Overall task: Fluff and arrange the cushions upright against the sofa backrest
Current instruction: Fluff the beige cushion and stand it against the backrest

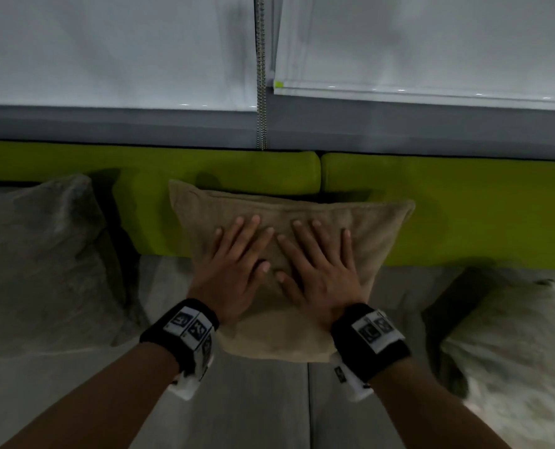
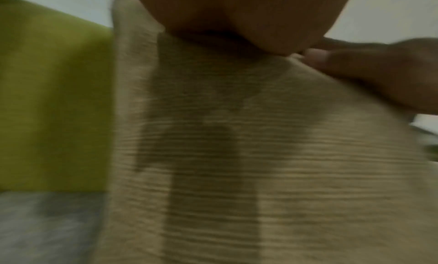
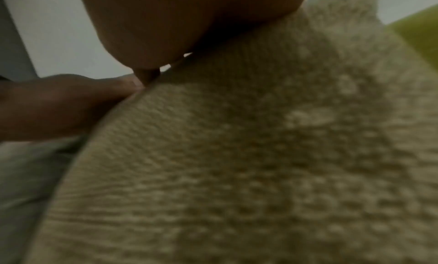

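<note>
A tan ribbed cushion [image 1: 379, 228] leans upright against the lime-green sofa backrest [image 1: 464, 202] in the middle of the head view. My left hand [image 1: 237, 264] and right hand [image 1: 318, 264] lie flat side by side on its front face, fingers straight and spread, pressing it toward the backrest. The left wrist view shows the tan cushion [image 2: 260, 174] close up under my left palm [image 2: 237, 14], with the green backrest [image 2: 47, 99] to its left. In the right wrist view the tan cushion [image 3: 260, 155] fills the frame beneath my right palm [image 3: 177, 24].
A grey mottled cushion [image 1: 36, 264] leans at the left, and a pale mottled cushion [image 1: 512, 345] lies at the right on the grey seat [image 1: 263, 409]. Behind the backrest hang white roller blinds [image 1: 431, 43] with a bead chain [image 1: 261, 76].
</note>
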`<action>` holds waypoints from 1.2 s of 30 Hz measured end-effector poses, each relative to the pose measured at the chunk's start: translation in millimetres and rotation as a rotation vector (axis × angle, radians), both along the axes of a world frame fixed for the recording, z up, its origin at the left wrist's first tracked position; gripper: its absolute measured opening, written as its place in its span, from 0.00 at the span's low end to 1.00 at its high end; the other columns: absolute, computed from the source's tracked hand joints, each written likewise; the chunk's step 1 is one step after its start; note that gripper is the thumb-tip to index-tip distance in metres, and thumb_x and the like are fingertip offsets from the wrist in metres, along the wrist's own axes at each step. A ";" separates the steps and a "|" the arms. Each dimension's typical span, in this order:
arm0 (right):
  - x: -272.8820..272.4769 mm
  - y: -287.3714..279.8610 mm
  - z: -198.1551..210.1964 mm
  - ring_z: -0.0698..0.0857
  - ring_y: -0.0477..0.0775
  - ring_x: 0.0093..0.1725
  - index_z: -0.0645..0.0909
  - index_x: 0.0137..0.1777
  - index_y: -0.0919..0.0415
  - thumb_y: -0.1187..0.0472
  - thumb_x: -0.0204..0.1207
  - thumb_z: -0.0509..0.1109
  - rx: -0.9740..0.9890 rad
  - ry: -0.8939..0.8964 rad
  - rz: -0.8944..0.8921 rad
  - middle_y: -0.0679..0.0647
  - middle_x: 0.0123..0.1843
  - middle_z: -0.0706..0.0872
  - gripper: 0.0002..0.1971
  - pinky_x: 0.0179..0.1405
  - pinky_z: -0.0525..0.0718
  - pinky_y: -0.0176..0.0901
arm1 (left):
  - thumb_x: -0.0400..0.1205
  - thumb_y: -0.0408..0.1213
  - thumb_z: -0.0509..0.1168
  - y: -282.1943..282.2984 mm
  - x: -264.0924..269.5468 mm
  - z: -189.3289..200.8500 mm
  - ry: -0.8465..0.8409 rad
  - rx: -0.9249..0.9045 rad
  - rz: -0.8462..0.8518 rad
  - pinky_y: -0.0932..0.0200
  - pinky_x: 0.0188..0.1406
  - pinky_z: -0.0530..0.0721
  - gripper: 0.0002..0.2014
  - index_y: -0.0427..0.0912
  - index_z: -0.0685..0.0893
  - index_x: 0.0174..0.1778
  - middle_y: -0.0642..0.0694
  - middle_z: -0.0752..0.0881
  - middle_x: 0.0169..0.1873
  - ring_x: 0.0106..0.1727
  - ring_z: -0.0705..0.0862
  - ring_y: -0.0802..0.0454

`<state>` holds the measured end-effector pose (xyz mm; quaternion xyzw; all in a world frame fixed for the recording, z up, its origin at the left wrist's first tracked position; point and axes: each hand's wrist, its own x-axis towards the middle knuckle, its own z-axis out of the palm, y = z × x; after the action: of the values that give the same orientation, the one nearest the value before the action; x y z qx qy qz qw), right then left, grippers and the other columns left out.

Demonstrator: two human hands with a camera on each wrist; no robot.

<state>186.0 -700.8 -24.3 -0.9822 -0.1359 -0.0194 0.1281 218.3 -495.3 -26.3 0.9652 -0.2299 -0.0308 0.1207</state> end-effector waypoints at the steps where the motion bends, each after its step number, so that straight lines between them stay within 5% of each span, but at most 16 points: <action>1: 6.3 -3.0 -4.3 0.47 0.60 0.90 0.53 0.87 0.34 0.28 0.83 0.47 -0.042 0.068 -0.035 0.47 0.91 0.54 0.33 0.82 0.45 0.80 | 0.86 0.62 0.40 4.0 6.6 -3.9 0.027 0.045 0.057 0.33 0.81 0.52 0.30 0.62 0.47 0.85 0.52 0.50 0.87 0.87 0.48 0.44; 5: 36.7 -26.4 -4.5 0.36 0.55 0.90 0.37 0.85 0.26 0.14 0.70 0.42 -0.059 0.255 -0.209 0.37 0.91 0.38 0.44 0.81 0.32 0.79 | 0.78 0.75 0.39 13.8 36.2 -11.2 0.088 0.061 0.152 0.36 0.83 0.42 0.39 0.65 0.42 0.84 0.57 0.45 0.87 0.87 0.43 0.43; 14: 58.8 -91.0 -4.6 0.33 0.57 0.89 0.38 0.84 0.23 0.12 0.67 0.36 0.016 0.476 -0.460 0.35 0.90 0.36 0.44 0.74 0.24 0.80 | 0.79 0.74 0.30 40.0 62.2 -15.0 0.097 0.121 0.249 0.41 0.81 0.29 0.41 0.57 0.39 0.86 0.58 0.38 0.86 0.85 0.35 0.57; 16: 53.2 -109.9 -4.5 0.39 0.57 0.90 0.44 0.86 0.28 0.16 0.73 0.38 0.054 0.469 -0.535 0.39 0.91 0.41 0.42 0.78 0.29 0.79 | 0.82 0.68 0.31 52.4 62.8 -14.3 0.072 0.055 0.341 0.40 0.82 0.32 0.37 0.56 0.47 0.86 0.53 0.43 0.87 0.87 0.38 0.51; 19: 31.5 -125.7 2.2 0.61 0.61 0.87 0.60 0.88 0.49 0.29 0.82 0.51 0.471 0.140 -0.784 0.53 0.90 0.60 0.39 0.85 0.57 0.65 | 0.86 0.61 0.42 77.3 59.3 -6.4 -0.019 -0.313 0.481 0.44 0.82 0.57 0.33 0.45 0.64 0.82 0.38 0.62 0.83 0.83 0.60 0.39; 21: 12.6 -123.1 0.6 0.72 0.58 0.81 0.63 0.87 0.51 0.31 0.81 0.62 0.910 0.020 -0.892 0.51 0.84 0.70 0.39 0.79 0.70 0.55 | 0.88 0.55 0.53 83.5 51.9 -1.3 0.037 -0.611 0.538 0.52 0.74 0.68 0.29 0.44 0.64 0.82 0.43 0.71 0.77 0.75 0.71 0.45; 23: 1.0 -111.3 -4.2 0.78 0.53 0.74 0.63 0.86 0.47 0.28 0.72 0.72 1.189 0.175 -0.868 0.47 0.79 0.76 0.46 0.73 0.78 0.57 | 0.85 0.51 0.62 80.1 46.5 2.9 0.275 -0.855 0.583 0.57 0.69 0.72 0.30 0.48 0.64 0.83 0.52 0.76 0.70 0.70 0.76 0.53; 25: 0.9 -102.0 -9.7 0.84 0.51 0.67 0.75 0.79 0.48 0.29 0.65 0.77 1.111 0.311 -0.766 0.46 0.69 0.85 0.44 0.67 0.83 0.56 | 0.83 0.52 0.66 78.8 45.9 -1.2 0.397 -0.922 0.596 0.55 0.70 0.73 0.28 0.51 0.71 0.80 0.55 0.79 0.68 0.70 0.77 0.54; 27: 7.7 -102.0 -11.2 0.88 0.53 0.59 0.86 0.59 0.44 0.28 0.66 0.76 0.951 0.231 -0.768 0.43 0.55 0.90 0.27 0.63 0.87 0.60 | 0.80 0.54 0.69 81.8 50.7 -5.1 0.341 -0.914 0.626 0.50 0.69 0.78 0.26 0.50 0.79 0.73 0.53 0.83 0.66 0.67 0.81 0.52; 29: 12.7 -109.2 -6.6 0.89 0.54 0.55 0.86 0.47 0.41 0.32 0.71 0.75 0.943 0.132 -0.807 0.41 0.49 0.90 0.15 0.61 0.88 0.63 | 0.78 0.54 0.72 84.4 53.4 -3.2 0.311 -0.951 0.652 0.56 0.63 0.82 0.25 0.49 0.82 0.70 0.51 0.86 0.63 0.64 0.84 0.54; 31: 15.3 -118.6 -2.4 0.89 0.55 0.53 0.86 0.47 0.45 0.34 0.74 0.74 0.903 0.099 -0.814 0.46 0.49 0.91 0.16 0.56 0.89 0.58 | 0.79 0.48 0.72 87.0 54.2 2.3 0.310 -0.949 0.665 0.64 0.58 0.82 0.18 0.49 0.85 0.64 0.54 0.88 0.57 0.63 0.84 0.54; 33: 18.5 -124.3 2.5 0.88 0.61 0.49 0.84 0.48 0.56 0.37 0.79 0.71 0.801 0.086 -0.799 0.56 0.46 0.89 0.20 0.42 0.84 0.49 | 0.79 0.50 0.72 90.4 58.1 7.0 0.279 -0.894 0.681 0.59 0.59 0.82 0.13 0.51 0.86 0.58 0.57 0.88 0.51 0.61 0.85 0.51; 36: 27.8 -123.9 7.0 0.85 0.67 0.46 0.81 0.45 0.67 0.38 0.82 0.67 0.700 0.065 -0.806 0.65 0.44 0.86 0.27 0.36 0.76 0.50 | 0.80 0.56 0.68 91.4 64.0 16.1 0.202 -0.645 0.665 0.55 0.54 0.78 0.22 0.43 0.86 0.61 0.49 0.88 0.53 0.56 0.84 0.49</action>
<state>213.8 -824.8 -17.3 -0.8553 0.2705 -0.0809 0.4345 282.3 -403.9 -10.2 0.8919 0.1066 -0.0111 0.4394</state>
